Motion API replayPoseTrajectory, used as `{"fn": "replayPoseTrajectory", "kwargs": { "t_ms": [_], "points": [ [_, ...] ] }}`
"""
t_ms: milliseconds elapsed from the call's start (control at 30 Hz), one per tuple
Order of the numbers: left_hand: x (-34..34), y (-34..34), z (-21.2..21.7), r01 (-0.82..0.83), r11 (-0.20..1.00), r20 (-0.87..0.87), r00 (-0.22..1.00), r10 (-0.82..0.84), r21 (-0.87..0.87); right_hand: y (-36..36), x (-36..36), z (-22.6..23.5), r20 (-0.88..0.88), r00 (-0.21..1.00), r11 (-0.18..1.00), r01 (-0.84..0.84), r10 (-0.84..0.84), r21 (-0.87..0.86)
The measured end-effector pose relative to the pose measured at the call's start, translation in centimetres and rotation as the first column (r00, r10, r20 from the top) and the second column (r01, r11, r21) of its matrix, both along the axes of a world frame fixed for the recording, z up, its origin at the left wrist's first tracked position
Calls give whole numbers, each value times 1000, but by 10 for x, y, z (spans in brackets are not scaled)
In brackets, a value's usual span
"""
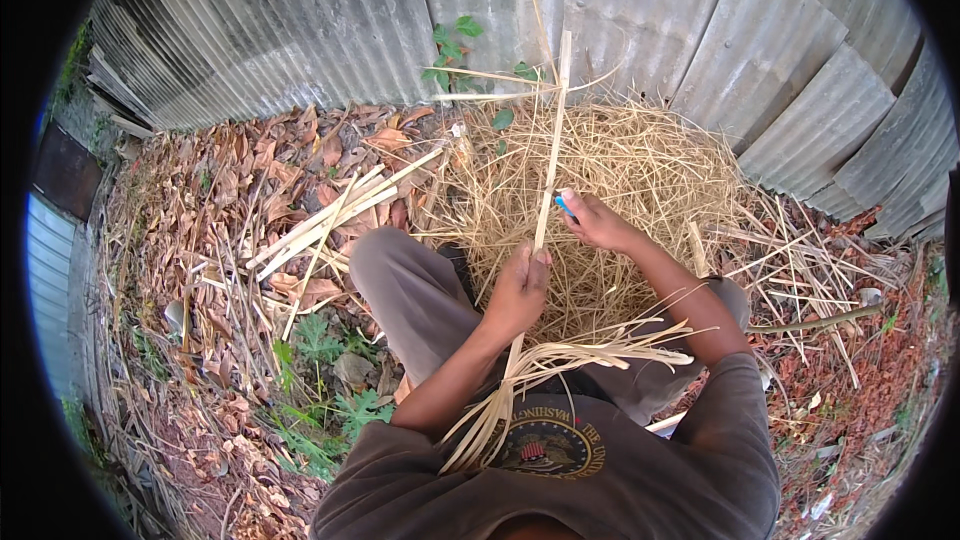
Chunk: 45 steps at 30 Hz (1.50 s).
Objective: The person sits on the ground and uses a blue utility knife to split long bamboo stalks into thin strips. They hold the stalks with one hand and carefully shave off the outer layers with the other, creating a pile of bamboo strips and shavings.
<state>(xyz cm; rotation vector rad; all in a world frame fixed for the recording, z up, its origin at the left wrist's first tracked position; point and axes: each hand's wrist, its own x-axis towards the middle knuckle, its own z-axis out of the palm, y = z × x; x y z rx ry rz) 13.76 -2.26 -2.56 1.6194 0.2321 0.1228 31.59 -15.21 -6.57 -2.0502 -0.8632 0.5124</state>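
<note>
My left hand [520, 285] is closed round a long, pale bamboo strip [557, 130], which runs away from me toward the metal fence. Further up the strip, my right hand [597, 222] grips a small tool with a blue handle [562, 204]. This tool lies against the strip's right side, and its working edge is too small to make out. Across my lap and shirt front lies a loose bunch of thin, split strips [590, 352]. Beneath my hands spreads a heap of fine, curly shavings [640, 170].
Corrugated metal sheets [640, 10] wall off the far side. Several flat bamboo pieces [335, 215] rest on dry leaves [255, 175] at the left. Scattered sticks [795, 260] lie on the right, and green weeds [320, 340] grow beside my left knee.
</note>
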Motion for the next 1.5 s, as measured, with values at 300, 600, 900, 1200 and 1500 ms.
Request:
{"fn": "replayPoseTrajectory", "kwargs": {
  "t_ms": [300,600,900,1200,1500],
  "points": [
    [-6,7,-8,-83,901,147,989,21,426,0,-10,34,781,624,976,166,9,-144],
    [-8,21,9,-173,938,145,980,134,301,1,-25,37,-57,998,996,-42,37,-75],
    [-18,17,21,-96,971,29,995,92,221,-22,-15,74,574,818,999,24,-39,34],
    [-24,2,30,-48,997,-10,999,49,52,1,-42,46,721,693,996,45,21,-72],
    [-28,-5,35,-95,949,105,992,66,300,-4,-28,55,856,514,999,10,-51,54]
  ]
}}
